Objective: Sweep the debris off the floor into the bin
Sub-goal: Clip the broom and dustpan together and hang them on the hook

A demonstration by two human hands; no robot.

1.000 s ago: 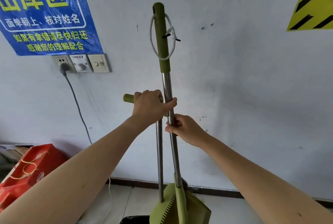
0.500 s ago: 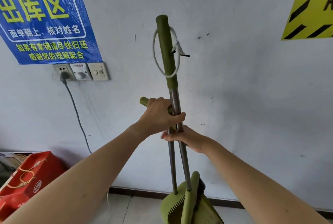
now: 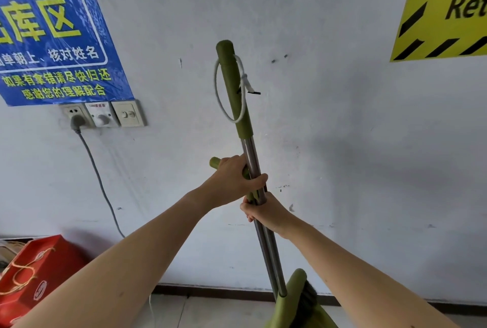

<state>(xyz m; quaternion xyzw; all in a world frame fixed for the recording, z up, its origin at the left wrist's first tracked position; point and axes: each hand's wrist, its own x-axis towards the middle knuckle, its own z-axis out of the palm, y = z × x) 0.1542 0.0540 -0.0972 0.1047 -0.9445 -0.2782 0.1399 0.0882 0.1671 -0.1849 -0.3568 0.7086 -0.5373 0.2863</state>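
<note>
Left hand [image 3: 233,181] grips short olive-green plastic dustpan handle [image 3: 214,162], right hand [image 3: 266,211] just beneath grips steel-poled, olive-capped broom [image 3: 233,85] — both poles near-upright before pale wall [image 3: 342,143] (bristles [image 3: 308,297] low, near tiled floor [image 3: 210,312]).

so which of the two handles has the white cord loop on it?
The taller handle: the white cord loop hangs round its green grip, above the left hand and right hand. The shorter handle pokes out past the left hand, bare.
</note>
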